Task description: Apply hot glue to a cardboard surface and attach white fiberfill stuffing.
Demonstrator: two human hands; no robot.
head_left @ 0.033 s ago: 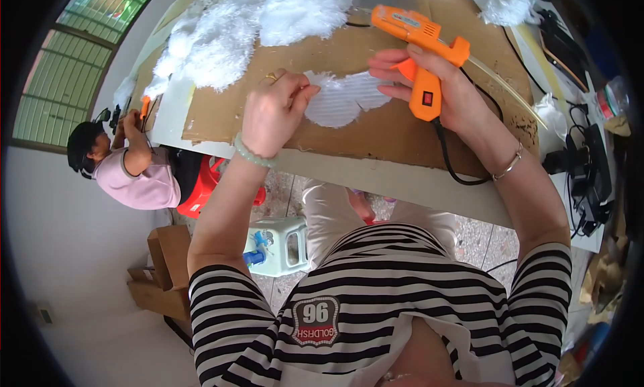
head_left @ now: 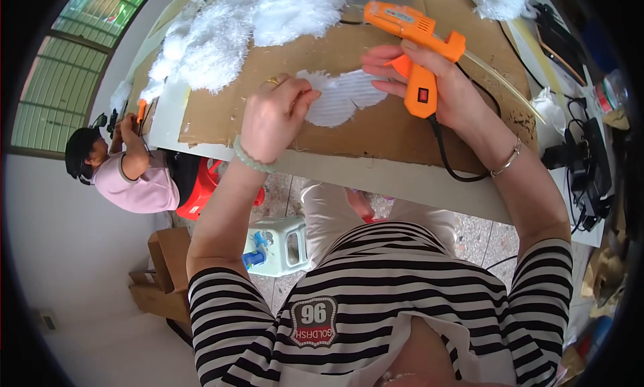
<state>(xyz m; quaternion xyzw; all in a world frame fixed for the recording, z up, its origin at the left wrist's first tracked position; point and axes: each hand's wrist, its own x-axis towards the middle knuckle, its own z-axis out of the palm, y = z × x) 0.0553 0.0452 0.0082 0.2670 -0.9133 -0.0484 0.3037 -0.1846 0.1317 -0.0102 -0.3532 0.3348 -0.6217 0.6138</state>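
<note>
An orange hot glue gun (head_left: pixel 422 95) is gripped in my right hand (head_left: pixel 451 85), its nozzle pointing to the far left. My fingers lie around the handle near the orange trigger, and a clear glue stick (head_left: pixel 500 73) sticks out of its back end. My left hand (head_left: pixel 276 115) is closed, thumb and index finger pinched together at the left edge of a white ribbed piece (head_left: pixel 339 102). Whatever the pinch holds is too small or hidden to make out. That piece has an uneven, fuzzy outline and lies on a brown cardboard sheet (head_left: pixel 221 118) between my hands.
Fluffy white plush pieces (head_left: pixel 218 55) cover the far left of the table, with another white tuft (head_left: pixel 502 1) at far right. The gun's black cord (head_left: pixel 446 155) loops over the table edge. Black power strips (head_left: pixel 594 175) sit at right. Another person (head_left: pixel 137 175) works at far left.
</note>
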